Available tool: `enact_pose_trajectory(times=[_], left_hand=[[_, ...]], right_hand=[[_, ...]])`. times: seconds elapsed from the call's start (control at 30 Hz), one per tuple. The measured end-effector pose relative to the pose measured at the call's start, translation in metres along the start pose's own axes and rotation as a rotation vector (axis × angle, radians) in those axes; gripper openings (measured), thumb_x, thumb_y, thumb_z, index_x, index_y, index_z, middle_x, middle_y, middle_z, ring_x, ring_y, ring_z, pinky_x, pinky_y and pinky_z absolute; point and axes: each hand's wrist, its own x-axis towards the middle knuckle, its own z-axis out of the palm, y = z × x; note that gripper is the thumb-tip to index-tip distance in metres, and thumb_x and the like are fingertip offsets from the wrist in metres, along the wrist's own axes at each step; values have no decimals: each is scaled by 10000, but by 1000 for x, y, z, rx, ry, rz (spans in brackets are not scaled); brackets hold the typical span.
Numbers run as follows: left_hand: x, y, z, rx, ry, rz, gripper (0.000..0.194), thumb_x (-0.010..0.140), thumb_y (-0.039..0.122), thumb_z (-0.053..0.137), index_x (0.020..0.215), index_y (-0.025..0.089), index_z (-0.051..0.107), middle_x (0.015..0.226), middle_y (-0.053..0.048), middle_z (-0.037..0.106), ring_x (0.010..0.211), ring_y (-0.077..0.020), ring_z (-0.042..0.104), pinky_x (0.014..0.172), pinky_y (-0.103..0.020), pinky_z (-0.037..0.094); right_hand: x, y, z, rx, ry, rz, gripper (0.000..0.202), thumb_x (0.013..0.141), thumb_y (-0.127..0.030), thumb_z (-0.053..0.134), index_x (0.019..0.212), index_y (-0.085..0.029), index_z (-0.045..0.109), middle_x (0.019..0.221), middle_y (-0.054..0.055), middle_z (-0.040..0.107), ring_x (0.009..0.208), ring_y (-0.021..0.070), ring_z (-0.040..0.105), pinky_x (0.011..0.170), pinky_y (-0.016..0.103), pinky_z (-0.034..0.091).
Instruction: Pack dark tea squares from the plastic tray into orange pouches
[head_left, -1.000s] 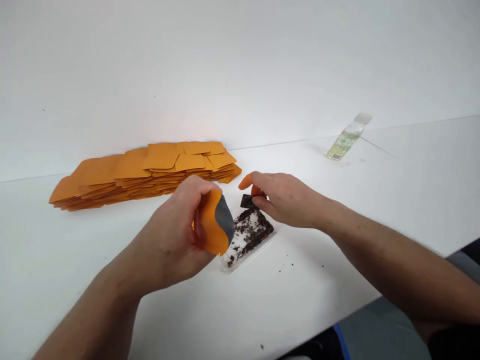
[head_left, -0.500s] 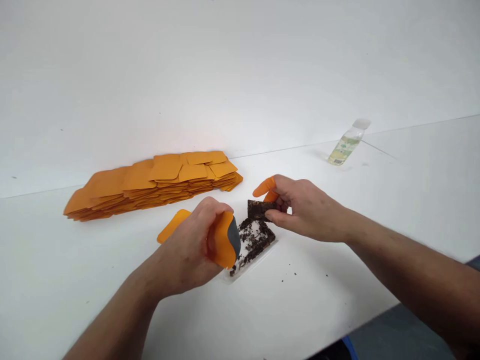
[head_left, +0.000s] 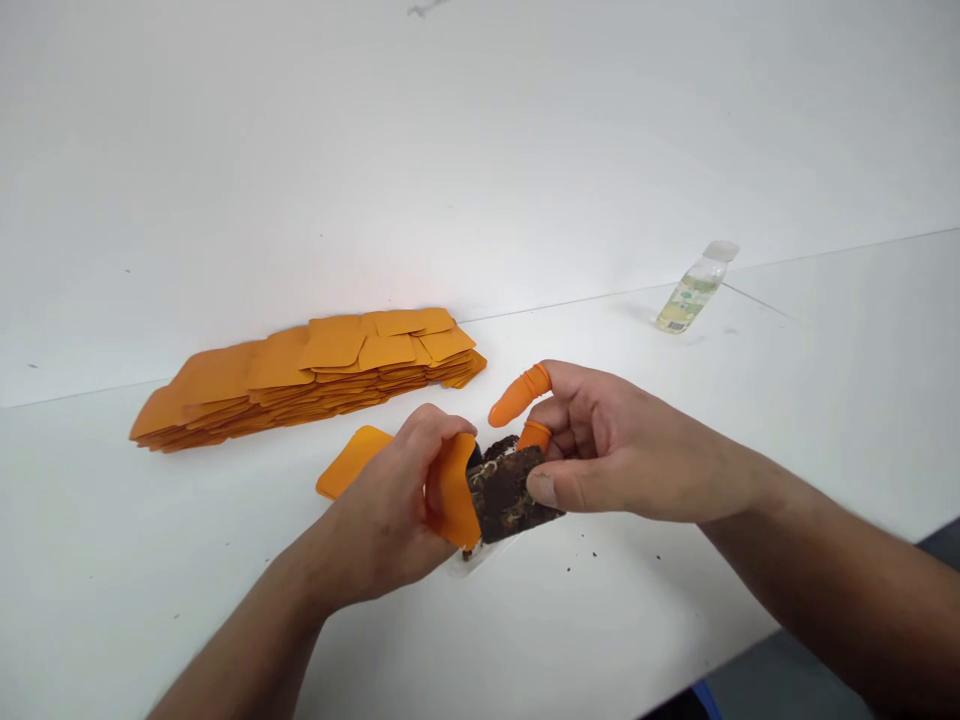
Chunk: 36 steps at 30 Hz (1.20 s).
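My left hand (head_left: 397,500) is wrapped round an orange pouch (head_left: 452,490), whose open mouth faces right. Between the thumb and a finger of my right hand (head_left: 600,445) is a dark brown, crumbly-looking slab (head_left: 514,495). Its left end is at the pouch mouth; how far it reaches inside is hidden. Orange covers sit on two fingertips of my right hand, and the index finger points left above the slab. Beneath the hands lies a clear tray (head_left: 469,565), mostly hidden, with dark crumbs beside the slab.
A long stack of orange pouches (head_left: 300,375) lies along the wall at the left. More orange pouch material (head_left: 352,460) lies behind my left hand. A clear bottle with a green-yellow label (head_left: 690,295) stands tilted-looking at the back right. Small dark crumbs dot the table (head_left: 615,620).
My right hand has brought the dark slab down and left to the pouch mouth, turning it. The slab now covers much of the tray. My left hand is nearly where it was.
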Motion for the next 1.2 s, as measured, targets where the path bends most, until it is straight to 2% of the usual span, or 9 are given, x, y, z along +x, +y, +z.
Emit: enact_pose_trajectory(times=[0.23, 0.47, 0.57, 0.63, 0.77, 0.87, 1.0, 1.1, 1.2], left_hand=[[-3, -2, 1, 33, 1, 8, 412, 857, 144, 658, 1198, 294, 482, 983, -5, 546, 765, -160, 513, 620, -285, 490], [-4, 5, 3, 186, -36, 48, 588, 818, 167, 691, 1359, 281, 490, 1131, -62, 603, 878, -212, 619, 696, -350, 547], [-3, 7, 6, 170, -52, 17, 634, 811, 156, 671, 1398, 285, 469, 1152, -64, 615, 884, -215, 635, 686, -347, 554], [-2, 8, 10, 136, -18, 15, 629, 811, 153, 649, 1396, 280, 455, 1130, -62, 623, 856, -212, 630, 649, -340, 544], [1, 8, 19, 96, 84, 1, 515, 813, 158, 649, 1289, 262, 482, 1045, -51, 620, 784, -197, 597, 590, -331, 515], [2, 8, 25, 71, 125, -17, 506, 788, 140, 657, 1252, 248, 486, 1044, -59, 617, 784, -197, 585, 575, -328, 506], [3, 14, 30, 77, 148, -60, 462, 762, 134, 643, 1194, 231, 511, 1017, -54, 610, 751, -183, 567, 561, -324, 497], [6, 21, 31, 92, 197, -182, 370, 774, 208, 681, 1114, 228, 537, 995, -47, 599, 777, -199, 584, 597, -349, 520], [8, 23, 32, 78, 235, -241, 428, 767, 288, 732, 1152, 240, 553, 1050, -53, 606, 844, -224, 608, 659, -377, 543]], right_hand=[[-2, -3, -1, -130, 99, 7, 405, 814, -113, 702, 1177, -253, 587, 782, -41, 673, 655, 141, 629, 553, 265, 496], [-5, 1, 10, -436, 305, -60, 343, 845, -120, 648, 1143, -265, 559, 839, -34, 726, 653, 145, 675, 554, 274, 523], [-4, 6, 14, -432, 367, -78, 304, 885, -151, 637, 1154, -274, 565, 871, -35, 719, 679, 155, 721, 560, 277, 551], [-3, 9, 17, -371, 407, -80, 299, 899, -177, 646, 1166, -281, 560, 1015, -14, 733, 704, 156, 750, 564, 283, 575], [-1, 17, 24, -226, 410, -112, 353, 908, -207, 668, 1225, -297, 543, 1308, 25, 689, 761, 149, 780, 630, 307, 620], [2, 18, 27, -203, 389, -121, 344, 916, -210, 645, 1235, -292, 548, 1256, 25, 712, 794, 149, 765, 646, 303, 613], [10, 16, 24, -294, 295, -20, 434, 828, -177, 648, 1246, -260, 567, 1225, 32, 715, 750, 129, 718, 574, 267, 549], [17, 14, 20, -293, 279, -25, 494, 805, -213, 666, 1283, -255, 551, 1278, 34, 691, 725, 126, 695, 541, 271, 520], [23, 12, 17, -308, 307, -33, 461, 812, -230, 670, 1257, -255, 552, 1299, 30, 682, 726, 137, 675, 560, 296, 526]])
